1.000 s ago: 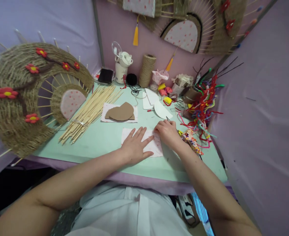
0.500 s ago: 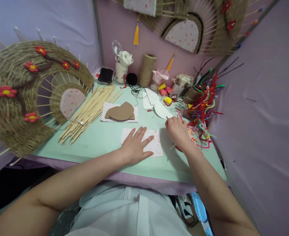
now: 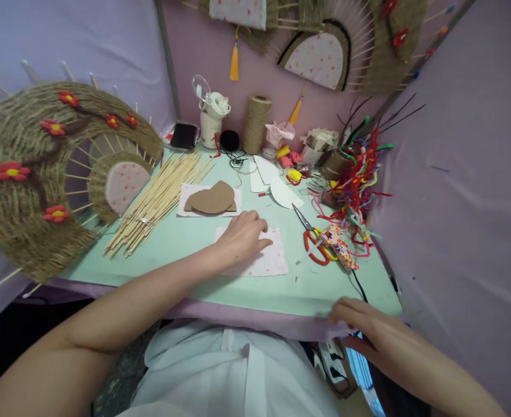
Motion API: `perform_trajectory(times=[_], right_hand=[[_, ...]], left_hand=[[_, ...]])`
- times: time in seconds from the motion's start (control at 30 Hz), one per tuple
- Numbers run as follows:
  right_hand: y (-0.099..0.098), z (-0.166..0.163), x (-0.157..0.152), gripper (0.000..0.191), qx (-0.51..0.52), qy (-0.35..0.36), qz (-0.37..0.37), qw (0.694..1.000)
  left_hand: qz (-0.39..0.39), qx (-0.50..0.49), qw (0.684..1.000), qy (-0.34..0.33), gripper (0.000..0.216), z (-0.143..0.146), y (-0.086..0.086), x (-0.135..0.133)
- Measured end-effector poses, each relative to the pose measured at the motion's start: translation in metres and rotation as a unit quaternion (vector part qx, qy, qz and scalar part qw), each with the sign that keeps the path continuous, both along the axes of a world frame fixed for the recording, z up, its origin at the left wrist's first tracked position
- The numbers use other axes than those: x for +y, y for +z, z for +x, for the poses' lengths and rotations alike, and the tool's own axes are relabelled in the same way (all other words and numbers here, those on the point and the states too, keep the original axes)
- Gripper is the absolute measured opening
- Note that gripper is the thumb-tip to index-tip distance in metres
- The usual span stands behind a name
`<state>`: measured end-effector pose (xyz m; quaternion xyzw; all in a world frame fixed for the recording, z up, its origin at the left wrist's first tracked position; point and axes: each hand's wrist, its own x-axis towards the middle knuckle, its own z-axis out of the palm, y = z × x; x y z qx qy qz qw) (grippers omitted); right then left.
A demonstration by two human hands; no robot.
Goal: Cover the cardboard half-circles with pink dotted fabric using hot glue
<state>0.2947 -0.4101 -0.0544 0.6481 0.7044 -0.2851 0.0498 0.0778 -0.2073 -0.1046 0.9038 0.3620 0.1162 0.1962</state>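
Observation:
My left hand (image 3: pixel 244 234) rests on a white cloth piece with small pink spots (image 3: pixel 272 260), its fingers loosely bent and the thumb apart. My right hand (image 3: pixel 359 321) is at the table's front right edge, somewhat blurred, thumb apart from the fingers and nothing seen in it. Between the hands and farther in lie scissors with orange-red handles (image 3: pixel 318 248). Beside them is a glue gun in flower-patterned covering (image 3: pixel 339 246), a translucent stick (image 3: pixel 309 252) poking from it. Brown cardboard shapes (image 3: pixel 214 198) lie stacked on another spotted cloth, beyond my left hand.
Bamboo sticks (image 3: pixel 155 202) lie bundled at left beside a large twine-woven fan (image 3: pixel 21 139). White paper pieces (image 3: pixel 283 193), a twine spool (image 3: pixel 256 124) and a white cup (image 3: pixel 210 127) stand or lie at the back. Tangled pipe cleaners (image 3: pixel 361 179) fill the right. A cord (image 3: pixel 359 286) crosses the right edge.
My right hand has moved from the scissors area back toward me to the table's front edge, uncovering the scissors and glue gun. My left hand's spread fingers have drawn in and bent.

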Motion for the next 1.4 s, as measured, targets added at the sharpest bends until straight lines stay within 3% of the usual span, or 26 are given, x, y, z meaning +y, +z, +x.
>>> perform_trajectory(times=[0.07,0.17,0.33,0.43,0.6,0.73,0.83,1.13,1.3,1.4], right_hand=[[-0.004,0.0,0.01,0.027,0.043,-0.008,0.053,0.998],[-0.016,-0.009,0.05,0.023,0.043,-0.073,0.147,0.986],[-0.049,-0.042,0.128,0.023,-0.135,-0.121,0.271,0.945],[-0.064,-0.056,0.148,0.023,-0.174,-0.141,0.28,0.934],[-0.072,-0.07,0.144,0.022,-0.095,-0.168,0.317,0.928],[-0.073,-0.078,0.137,0.013,-0.013,-0.12,0.325,0.938],[-0.072,-0.076,0.137,0.013,0.005,-0.115,0.319,0.941],[-0.074,-0.072,0.145,0.012,-0.08,-0.094,0.4,0.908],[-0.077,-0.078,0.147,0.018,-0.105,-0.081,0.407,0.904],[-0.076,-0.073,0.147,0.018,-0.129,-0.11,0.407,0.898]], left_hand=[[-0.027,0.003,1.0,-0.011,0.023,0.009,0.0,0.002],[-0.06,-0.004,0.998,0.0,0.021,0.016,-0.009,0.001],[-0.058,-0.053,0.996,0.03,0.025,0.016,-0.025,-0.001],[-0.064,-0.086,0.994,0.03,0.027,0.015,-0.029,0.002],[-0.164,-0.129,0.976,0.059,0.042,0.013,-0.023,0.008],[-0.235,-0.142,0.958,0.082,0.04,0.009,-0.019,0.015],[-0.234,-0.142,0.959,0.07,0.027,0.007,-0.023,0.02],[-0.234,-0.138,0.96,0.069,0.031,0.007,-0.029,0.026],[-0.221,-0.14,0.963,0.068,0.029,0.008,-0.03,0.024],[-0.214,-0.142,0.963,0.079,0.028,0.008,-0.031,0.024]])
